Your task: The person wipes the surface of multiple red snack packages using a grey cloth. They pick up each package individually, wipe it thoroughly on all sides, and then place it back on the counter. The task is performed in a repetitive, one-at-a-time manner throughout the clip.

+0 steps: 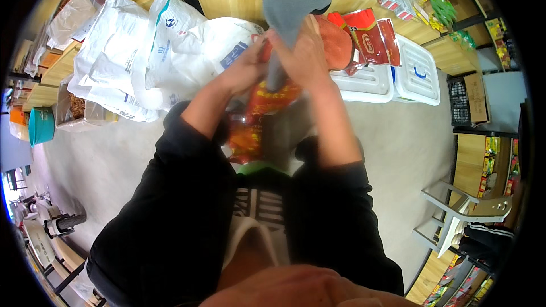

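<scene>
A grey cloth [293, 6] stands up from between my two hands, its lower end hanging below my fingers. My left hand [251, 62] grips its left side, and my right hand [306, 57], slightly blurred, holds it with the thumb across the front. An orange-red cloth [337, 44] lies just beyond my right hand, partly covered by it. Below the hands are shiny red printed packets [273, 98], and another red and yellow packet [245, 138] sits lower, between my knees. Further right, several red foil packets [369, 40] rest on a white lidded plastic box [364, 83].
Large white sacks [115, 47] stand to the left. A second white box [418, 72] with a blue handle is at the right. Wooden shelving [465, 166] lines the right side, near a grey metal-framed chair [456, 213]. A teal bucket [41, 125] stands far left.
</scene>
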The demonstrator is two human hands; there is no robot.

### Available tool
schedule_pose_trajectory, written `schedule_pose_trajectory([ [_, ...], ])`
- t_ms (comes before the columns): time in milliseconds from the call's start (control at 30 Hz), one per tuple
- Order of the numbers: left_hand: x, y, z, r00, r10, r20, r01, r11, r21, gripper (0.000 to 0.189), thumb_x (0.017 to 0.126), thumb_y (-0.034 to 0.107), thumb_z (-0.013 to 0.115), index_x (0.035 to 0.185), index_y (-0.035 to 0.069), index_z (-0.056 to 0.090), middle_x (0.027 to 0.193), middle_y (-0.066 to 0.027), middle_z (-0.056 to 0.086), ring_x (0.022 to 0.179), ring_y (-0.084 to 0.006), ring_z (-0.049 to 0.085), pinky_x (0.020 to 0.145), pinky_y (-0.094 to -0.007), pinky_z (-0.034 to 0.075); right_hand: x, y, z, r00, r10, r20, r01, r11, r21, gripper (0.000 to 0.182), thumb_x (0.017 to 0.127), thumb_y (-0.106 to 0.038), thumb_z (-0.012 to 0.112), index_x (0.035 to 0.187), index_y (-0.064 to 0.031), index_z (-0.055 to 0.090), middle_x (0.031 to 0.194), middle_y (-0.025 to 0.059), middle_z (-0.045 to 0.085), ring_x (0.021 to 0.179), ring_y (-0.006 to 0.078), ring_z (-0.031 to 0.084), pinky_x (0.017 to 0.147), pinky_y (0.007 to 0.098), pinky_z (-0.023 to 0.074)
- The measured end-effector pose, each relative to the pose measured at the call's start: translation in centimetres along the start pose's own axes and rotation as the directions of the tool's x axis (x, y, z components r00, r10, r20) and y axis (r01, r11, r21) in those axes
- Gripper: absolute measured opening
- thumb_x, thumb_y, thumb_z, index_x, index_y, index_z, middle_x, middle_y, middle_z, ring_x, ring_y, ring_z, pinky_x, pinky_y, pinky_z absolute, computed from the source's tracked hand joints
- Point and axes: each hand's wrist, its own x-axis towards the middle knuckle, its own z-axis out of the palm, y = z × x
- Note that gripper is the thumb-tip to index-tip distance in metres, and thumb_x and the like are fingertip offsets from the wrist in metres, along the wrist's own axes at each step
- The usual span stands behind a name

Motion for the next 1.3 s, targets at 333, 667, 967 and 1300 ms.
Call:
schedule_pose_trajectory([
  [333, -1.3, 1.7, -0.9, 1.0, -0.024, 0.012, 0.025, 0.995, -0.098, 0.064, 0.078, -0.004, 0.061, 0.135, 0.002, 0.032, 0.126, -0.0081, 0.049, 0.114, -0.0184, 0.048, 0.094, -0.0299, 0.04, -2.4, 7.4, -3.0, 0.688, 0.695, 0.207, -0.705, 0.573, 0.419, 0.056, 0.087, -0.048, 0.048, 0.112, 0.0012, 0.059, 0.103, 0.0168, 0.062, 0.096, 0.0274, 0.056, 0.085, 0.0349, 0.0414],
  [667, -0.6, 1.7, -3.1, 0.993, 0.081, -0.086, -0.111, 0.89, -0.442, 0.047, 0.089, 0.017, 0.058, 0.128, 0.003, 0.037, 0.121, -0.0129, 0.052, 0.108, -0.0271, 0.055, 0.09, -0.0396, 0.047, -1.3, 4.9, -5.0, 0.659, 0.747, -0.087, -0.494, 0.518, 0.699, 0.047, 0.088, -0.04, 0.055, 0.107, 0.0031, 0.057, 0.098, 0.0114, 0.06, 0.084, 0.0208, 0.059, 0.076, 0.0328, 0.0462],
  [967, 1.4, 0.0, -4.5, 0.95, 0.079, -0.302, -0.211, 0.875, -0.435, 0.041, 0.097, 0.034, 0.038, 0.126, 0.006, 0.046, 0.114, -0.0089, 0.057, 0.102, -0.0221, 0.056, 0.088, -0.0372, 0.047, -4.0, -3.7, 2.2, 0.933, -0.061, 0.355, 0.113, 0.986, -0.126, 0.043, 0.082, -0.037, 0.057, 0.117, -0.0118, 0.058, 0.128, 0.0094, 0.048, 0.133, 0.0299, 0.026, 0.107, 0.0582, 0.0128],
  [1300, 1.4, 2.0, -5.9, 0.941, 0.084, -0.328, -0.279, 0.743, -0.609, 0.049, 0.095, 0.041, 0.04, 0.127, 0.004, 0.042, 0.122, -0.0143, 0.053, 0.11, -0.0315, 0.052, 0.093, -0.046, 0.043, -5.5, 3.0, 1.8, 0.89, 0.439, 0.124, -0.45, 0.888, 0.091, 0.059, 0.091, -0.042, 0.049, 0.127, 0.0036, 0.043, 0.128, 0.0201, 0.047, 0.121, 0.0334, 0.042, 0.105, 0.0418, 0.0277],
])
